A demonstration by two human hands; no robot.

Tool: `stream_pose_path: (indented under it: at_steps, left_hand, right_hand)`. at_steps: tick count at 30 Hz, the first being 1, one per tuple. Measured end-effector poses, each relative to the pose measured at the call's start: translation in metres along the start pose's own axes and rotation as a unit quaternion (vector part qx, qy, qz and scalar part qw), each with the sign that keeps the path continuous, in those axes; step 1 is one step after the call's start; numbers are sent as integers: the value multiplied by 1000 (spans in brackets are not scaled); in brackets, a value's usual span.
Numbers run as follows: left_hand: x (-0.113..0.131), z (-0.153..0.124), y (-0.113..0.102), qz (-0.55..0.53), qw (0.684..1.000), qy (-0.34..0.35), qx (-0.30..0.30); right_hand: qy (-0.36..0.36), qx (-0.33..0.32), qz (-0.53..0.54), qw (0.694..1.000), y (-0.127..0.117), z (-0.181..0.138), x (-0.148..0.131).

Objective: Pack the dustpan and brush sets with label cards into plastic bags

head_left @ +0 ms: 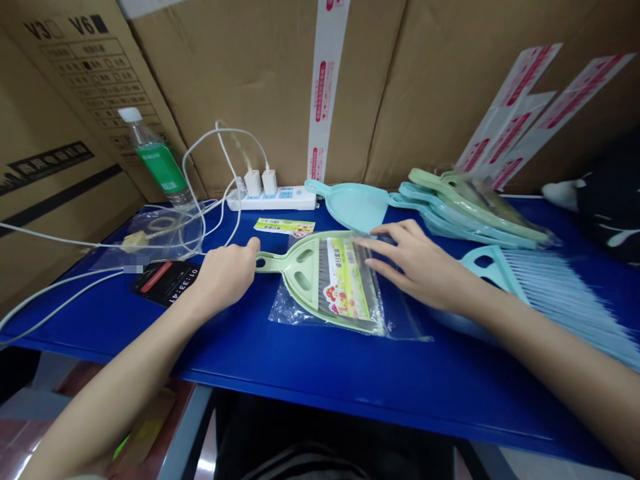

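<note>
Pale-green plastic dustpan (320, 283) (bagged, on blue counter (310, 373)): left hand (225, 275) grip clamped on its handle (266, 263); right hand (417, 263) grip apart, flat on top.

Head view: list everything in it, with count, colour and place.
green dustpan: one, pale green, bagged, table centre
blue dustpan: one, light blue, behind it
dustpan stack: several, blue and green, right rear
brush: one, light blue, right
power strip: one, white, rear, two chargers plugged in
bottle: one, clear, green label, rear left
card: one, yellow-green, before power strip
device: one, black, near left hand
cables: several, white, left
boxes: several, brown, behind table
table: one, blue
left hand: grips green dustpan's handle
right hand: flat on green dustpan's bag
</note>
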State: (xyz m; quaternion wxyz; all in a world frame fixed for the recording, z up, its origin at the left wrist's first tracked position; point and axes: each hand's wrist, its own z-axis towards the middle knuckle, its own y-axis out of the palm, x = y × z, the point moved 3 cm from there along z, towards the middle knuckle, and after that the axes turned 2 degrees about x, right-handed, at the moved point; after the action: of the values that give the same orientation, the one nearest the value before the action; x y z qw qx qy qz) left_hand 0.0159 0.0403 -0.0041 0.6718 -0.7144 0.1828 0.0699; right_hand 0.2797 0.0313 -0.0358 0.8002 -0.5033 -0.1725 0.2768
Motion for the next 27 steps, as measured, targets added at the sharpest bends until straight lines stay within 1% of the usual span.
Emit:
stream_pose_path:
  at_steps: [9,14,21,27]
  left_hand:
    - [0,0,-2,-1,1000,7,7]
    - [-1,0,-2,0,1000,6,6]
    - [0,1,-1,-10,1000,13,7]
    - [0,1,-2,-5,1000,10,9]
  right_hand:
    - [3,4,-13,1000,6,-2,15]
    - [-2,6,2,1000,5,1,16]
    - [17,29,16,999,2,3,17]
    - [17,35,-1,999,1,2,18]
